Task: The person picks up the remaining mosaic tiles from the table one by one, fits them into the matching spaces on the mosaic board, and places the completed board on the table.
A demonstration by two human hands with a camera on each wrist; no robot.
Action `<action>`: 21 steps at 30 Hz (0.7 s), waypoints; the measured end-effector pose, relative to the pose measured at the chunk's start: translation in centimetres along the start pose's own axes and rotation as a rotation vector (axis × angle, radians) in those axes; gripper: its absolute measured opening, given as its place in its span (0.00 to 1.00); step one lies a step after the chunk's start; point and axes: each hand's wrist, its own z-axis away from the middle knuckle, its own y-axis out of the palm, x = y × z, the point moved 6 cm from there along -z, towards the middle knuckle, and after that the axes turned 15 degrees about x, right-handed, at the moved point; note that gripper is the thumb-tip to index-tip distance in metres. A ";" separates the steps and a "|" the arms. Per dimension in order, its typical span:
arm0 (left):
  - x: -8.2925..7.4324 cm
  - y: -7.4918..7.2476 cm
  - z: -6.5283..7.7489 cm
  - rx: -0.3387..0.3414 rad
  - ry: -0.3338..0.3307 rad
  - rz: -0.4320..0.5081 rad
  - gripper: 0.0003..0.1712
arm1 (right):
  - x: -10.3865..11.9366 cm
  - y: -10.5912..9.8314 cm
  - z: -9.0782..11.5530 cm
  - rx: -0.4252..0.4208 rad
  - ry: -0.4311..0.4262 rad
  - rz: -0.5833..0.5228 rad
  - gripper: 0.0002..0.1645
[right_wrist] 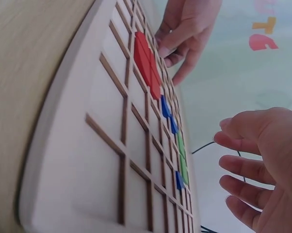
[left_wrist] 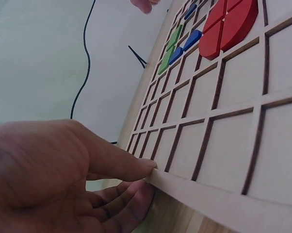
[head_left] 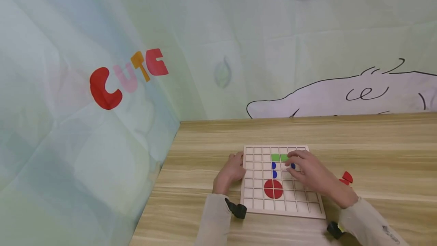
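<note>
A pale wooden grid board (head_left: 259, 203) lies on the table, carrying flat coloured pieces in its squares. My left hand (head_left: 232, 171) grips the board's left edge, thumb on the rim and the other fingers at the side, as the left wrist view shows. Above the board's upper right part hovers my right hand (head_left: 312, 172), fingers loosely bent and holding nothing in the right wrist view. Under its fingertips are green squares (head_left: 275, 157) and a blue half-round piece (head_left: 293, 166). Two more blue pieces (head_left: 274, 174) sit further left. Several red quarter pieces (head_left: 269, 184) form a circle below them.
Loose red pieces (head_left: 347, 177) lie on the wooden table (head_left: 205, 136) right of the board, partly behind the right wrist. A printed cloth backdrop (head_left: 211, 22) rises along the table's far and left edges. Dark straps with small devices (head_left: 239, 211) are on both wrists.
</note>
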 end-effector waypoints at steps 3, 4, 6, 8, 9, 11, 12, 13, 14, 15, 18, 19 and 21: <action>0.0 -0.1 0.0 0.001 0.000 -0.002 0.36 | -0.2 -0.6 0.5 -0.010 -0.003 -0.010 0.08; 0.0 -0.1 0.0 0.001 0.001 -0.002 0.36 | -0.3 -0.8 0.7 -0.012 0.000 -0.014 0.08; 0.0 -0.1 0.0 0.001 0.002 -0.001 0.36 | -0.5 -1.3 1.1 -0.027 -0.004 -0.004 0.07; 0.0 -0.1 0.0 0.001 0.000 0.002 0.36 | -0.7 -1.8 1.5 -0.055 -0.020 0.014 0.06; 0.0 -0.1 0.0 0.002 0.002 0.004 0.36 | -0.8 -2.1 1.7 -0.069 -0.028 0.026 0.05; 0.0 -0.1 0.0 0.002 0.001 0.005 0.36 | -0.9 -2.5 2.1 -0.104 -0.050 0.057 0.04; 0.0 -0.1 0.0 0.001 -0.001 0.004 0.36 | -1.0 -2.7 2.2 -0.116 -0.058 0.062 0.04; 0.0 -0.1 0.0 0.001 -0.003 0.003 0.36 | -1.1 -2.9 2.4 -0.125 -0.063 0.064 0.04; 0.0 -0.1 0.0 0.000 -0.002 0.000 0.36 | -1.3 -3.0 2.6 -0.129 -0.064 0.064 0.03; 0.0 -0.1 0.0 0.000 -0.002 -0.003 0.36 | -1.5 -3.1 2.8 -0.135 -0.065 0.066 0.03; 0.0 -0.1 -0.1 -0.003 -0.003 -0.009 0.36 | -2.1 -3.1 3.3 -0.141 -0.058 0.065 0.04; 0.1 -0.1 -0.1 -0.004 -0.003 -0.010 0.36 | -2.3 -3.2 3.5 -0.146 -0.059 0.070 0.04; 0.0 0.0 -0.1 -0.005 0.001 -0.013 0.36 | -2.6 -3.3 3.8 -0.155 -0.060 0.082 0.05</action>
